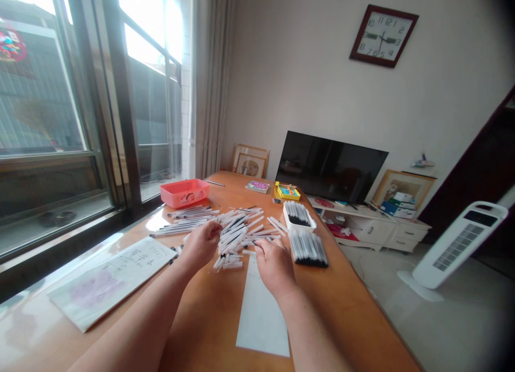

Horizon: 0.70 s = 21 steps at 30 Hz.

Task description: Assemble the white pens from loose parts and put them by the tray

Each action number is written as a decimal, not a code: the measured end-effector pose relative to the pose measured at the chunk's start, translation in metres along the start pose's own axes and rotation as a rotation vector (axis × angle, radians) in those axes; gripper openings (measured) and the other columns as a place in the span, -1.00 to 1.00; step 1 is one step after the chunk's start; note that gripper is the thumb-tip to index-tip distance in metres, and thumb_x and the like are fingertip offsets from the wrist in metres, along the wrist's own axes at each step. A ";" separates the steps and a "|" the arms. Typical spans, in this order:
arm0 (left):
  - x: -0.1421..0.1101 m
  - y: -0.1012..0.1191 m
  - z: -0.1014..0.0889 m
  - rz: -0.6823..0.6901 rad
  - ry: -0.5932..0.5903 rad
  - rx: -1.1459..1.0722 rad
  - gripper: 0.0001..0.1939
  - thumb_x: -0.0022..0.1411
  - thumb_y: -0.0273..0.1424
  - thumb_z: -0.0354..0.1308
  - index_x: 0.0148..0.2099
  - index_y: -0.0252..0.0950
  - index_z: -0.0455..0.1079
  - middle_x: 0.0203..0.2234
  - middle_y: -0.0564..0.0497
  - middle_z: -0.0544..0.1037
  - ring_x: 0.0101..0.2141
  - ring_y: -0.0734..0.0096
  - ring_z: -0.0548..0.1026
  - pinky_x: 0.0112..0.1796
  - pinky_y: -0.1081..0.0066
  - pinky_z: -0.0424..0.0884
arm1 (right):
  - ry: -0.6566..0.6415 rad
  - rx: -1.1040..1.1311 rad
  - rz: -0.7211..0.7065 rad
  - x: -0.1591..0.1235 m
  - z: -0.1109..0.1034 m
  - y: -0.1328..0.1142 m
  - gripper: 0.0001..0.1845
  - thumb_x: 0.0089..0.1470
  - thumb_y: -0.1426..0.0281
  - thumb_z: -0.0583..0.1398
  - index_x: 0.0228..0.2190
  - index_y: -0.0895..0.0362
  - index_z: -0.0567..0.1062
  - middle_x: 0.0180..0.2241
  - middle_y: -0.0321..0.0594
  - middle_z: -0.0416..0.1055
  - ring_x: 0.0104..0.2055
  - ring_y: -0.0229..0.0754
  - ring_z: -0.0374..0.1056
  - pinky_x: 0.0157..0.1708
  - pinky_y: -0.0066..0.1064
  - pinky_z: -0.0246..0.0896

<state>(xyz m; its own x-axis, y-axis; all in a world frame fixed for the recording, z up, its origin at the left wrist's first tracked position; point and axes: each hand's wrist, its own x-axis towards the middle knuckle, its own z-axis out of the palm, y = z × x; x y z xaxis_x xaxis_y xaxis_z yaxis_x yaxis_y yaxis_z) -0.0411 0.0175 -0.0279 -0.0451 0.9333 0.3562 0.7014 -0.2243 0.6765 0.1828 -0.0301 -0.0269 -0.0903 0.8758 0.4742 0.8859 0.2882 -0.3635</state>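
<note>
We see a square wall clock (382, 36) above a black flat-screen TV (330, 165), which stands behind a low white cabinet (406, 235). A white tower fan (458, 243) stands to our right, and our wooden table (209, 318) holds a coral plastic tray (184, 193) and an open booklet (110, 282).

Pens (233, 233): white barrels, black tips. Box (298, 227): white. Tray (184, 192): coral red, white mark on the front wall. Table (209, 324): orange-brown, faint wood grain. Paper sheet (261, 313): white. Wall clock (382, 35): dark red frame, white face, black numerals. Television (330, 165): black. Fan (456, 243): white, grey grille.
</note>
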 end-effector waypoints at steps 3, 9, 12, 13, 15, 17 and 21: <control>0.000 -0.008 0.007 0.169 -0.026 0.236 -0.65 0.38 -0.36 -0.06 0.01 -0.20 0.53 -0.12 -0.10 0.64 -0.09 0.14 0.51 0.00 0.23 0.34 | 0.039 0.041 0.011 0.001 -0.001 0.003 -0.74 0.26 0.41 0.15 -0.12 0.02 0.63 -0.22 -0.13 0.58 -0.09 -0.03 0.38 -0.06 -0.28 0.14; -0.011 -0.006 0.029 0.223 -0.235 0.423 -0.56 0.39 -0.25 0.00 0.26 -0.08 0.40 0.25 -0.10 0.44 0.29 -0.16 0.20 0.22 -0.10 0.09 | 0.058 0.071 0.018 0.001 -0.002 0.005 -0.74 0.25 0.44 0.15 -0.13 0.04 0.62 -0.21 -0.14 0.58 -0.07 -0.03 0.37 -0.03 -0.30 0.17; -0.011 -0.007 0.032 0.238 -0.238 0.448 -0.60 0.40 -0.30 -0.01 0.20 -0.06 0.45 0.22 -0.08 0.47 0.29 -0.14 0.21 0.24 -0.12 0.01 | 0.064 0.073 0.023 0.002 -0.003 0.006 -0.74 0.24 0.44 0.14 -0.14 0.04 0.61 -0.22 -0.14 0.58 -0.07 -0.03 0.37 -0.04 -0.30 0.17; -0.011 -0.007 0.032 0.259 -0.228 0.442 -0.62 0.39 -0.34 0.00 0.16 -0.07 0.48 0.16 -0.08 0.52 0.25 -0.11 0.26 0.23 -0.08 0.04 | 0.068 0.076 0.021 0.002 -0.003 0.006 -0.74 0.24 0.45 0.14 -0.14 0.04 0.61 -0.22 -0.15 0.58 -0.07 -0.03 0.37 -0.04 -0.30 0.17; -0.010 -0.006 0.030 0.290 -0.207 0.424 -0.66 0.35 -0.41 0.03 0.06 -0.10 0.54 0.04 -0.11 0.59 0.16 -0.05 0.35 0.17 0.02 0.15 | 0.072 0.084 0.017 0.002 -0.003 0.006 -0.75 0.24 0.45 0.14 -0.15 0.04 0.61 -0.22 -0.15 0.58 -0.07 -0.03 0.37 -0.05 -0.30 0.18; -0.010 -0.004 0.027 0.293 -0.200 0.412 -0.68 0.31 -0.45 0.05 0.00 -0.14 0.57 -0.07 -0.13 0.63 0.08 -0.03 0.40 0.09 0.10 0.21 | 0.071 0.088 0.020 0.002 -0.003 0.007 -0.75 0.24 0.45 0.14 -0.15 0.05 0.60 -0.22 -0.15 0.58 -0.07 -0.02 0.37 -0.04 -0.30 0.17; -0.010 0.002 0.025 0.250 -0.201 0.413 -0.69 0.22 -0.50 0.09 -0.06 -0.18 0.57 -0.14 -0.12 0.64 0.04 -0.03 0.41 0.02 0.14 0.25 | 0.070 0.098 0.029 0.002 -0.002 0.008 -0.76 0.23 0.45 0.15 -0.15 0.04 0.60 -0.22 -0.15 0.59 -0.06 -0.02 0.37 -0.03 -0.29 0.16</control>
<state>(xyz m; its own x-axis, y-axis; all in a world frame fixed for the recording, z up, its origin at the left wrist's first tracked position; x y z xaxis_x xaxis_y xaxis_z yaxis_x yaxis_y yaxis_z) -0.0217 0.0151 -0.0462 0.2682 0.9099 0.3163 0.8974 -0.3554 0.2614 0.1911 -0.0268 -0.0268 -0.0304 0.8562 0.5157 0.8384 0.3027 -0.4532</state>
